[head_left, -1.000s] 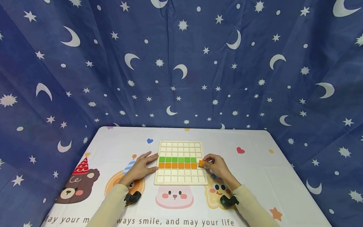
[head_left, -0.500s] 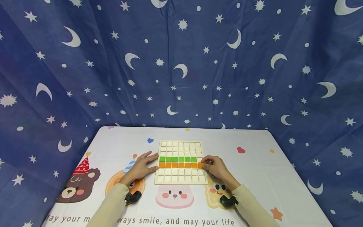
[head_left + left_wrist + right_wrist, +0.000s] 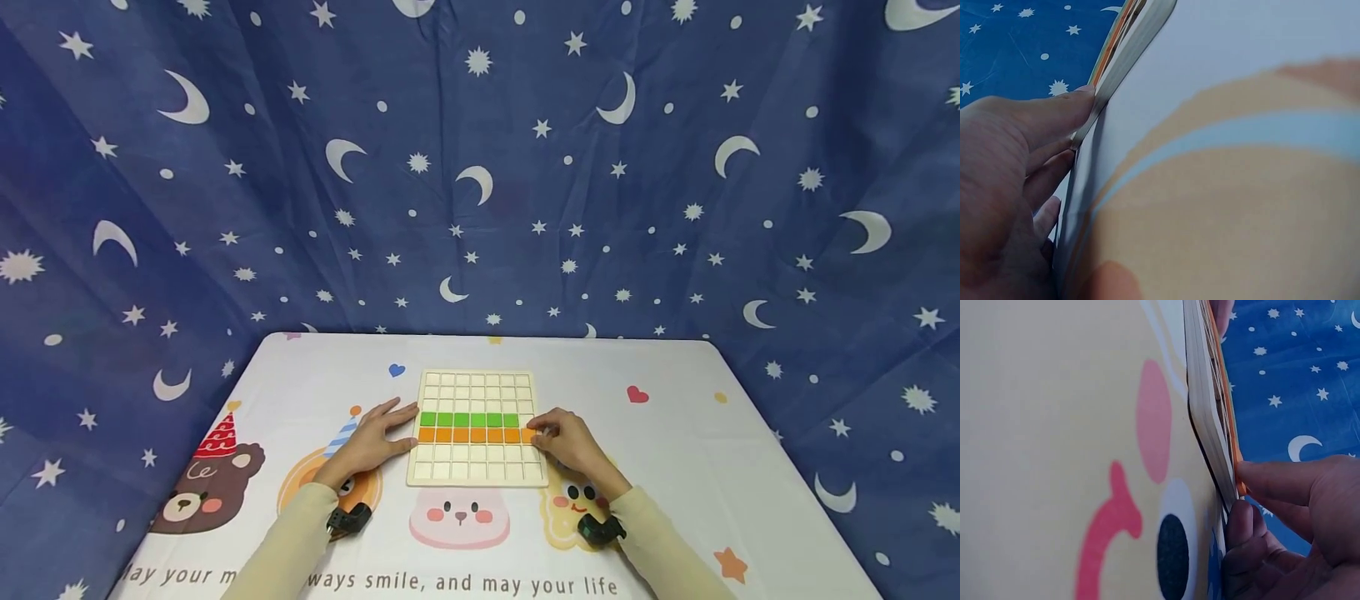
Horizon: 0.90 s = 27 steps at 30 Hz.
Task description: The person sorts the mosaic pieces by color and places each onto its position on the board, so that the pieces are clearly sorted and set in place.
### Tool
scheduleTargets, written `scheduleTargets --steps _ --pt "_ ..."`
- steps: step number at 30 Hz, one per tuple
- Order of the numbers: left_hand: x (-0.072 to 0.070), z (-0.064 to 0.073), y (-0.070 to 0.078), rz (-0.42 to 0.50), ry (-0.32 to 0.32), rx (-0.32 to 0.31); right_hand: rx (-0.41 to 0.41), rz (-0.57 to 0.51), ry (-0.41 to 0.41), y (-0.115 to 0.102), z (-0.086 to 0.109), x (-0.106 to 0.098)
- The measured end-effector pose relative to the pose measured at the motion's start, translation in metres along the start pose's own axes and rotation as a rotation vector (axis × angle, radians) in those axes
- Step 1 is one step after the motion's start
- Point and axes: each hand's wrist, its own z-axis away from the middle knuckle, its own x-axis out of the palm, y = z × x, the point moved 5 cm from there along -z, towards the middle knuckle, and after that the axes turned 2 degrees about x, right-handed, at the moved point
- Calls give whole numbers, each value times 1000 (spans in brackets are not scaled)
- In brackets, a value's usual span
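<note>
A pale wooden grid board lies on the table, with a row of green square tiles above a row of orange square tiles. At the right end of the orange row, my right hand pinches one more orange tile, its thumb against that tile's edge in the right wrist view. My left hand rests along the board's left edge, fingers spread and fairly straight. Its thumb touches the board's side in the left wrist view.
A white tablecloth printed with cartoon animals, hearts and lettering covers the table. Behind it hangs a dark blue curtain with moons and stars. Black wrist cameras sit at both cuffs, the left camera and the right camera.
The right hand has brought the orange tile left and down from above the board's right side into line with the orange row. The left hand has stayed at the board's left edge.
</note>
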Motion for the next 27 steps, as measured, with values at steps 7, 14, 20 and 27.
scheduleTargets --steps 7,14,20,27 --pt "2 2 4 4 8 7 5 41 -24 1 0 -3" --pt "8 3 7 -11 21 16 64 -37 -14 9 0 -11" --pt "9 5 8 5 21 11 52 -40 17 15 2 -21" --pt "1 6 23 -145 65 111 -46 89 124 19 -4 -49"
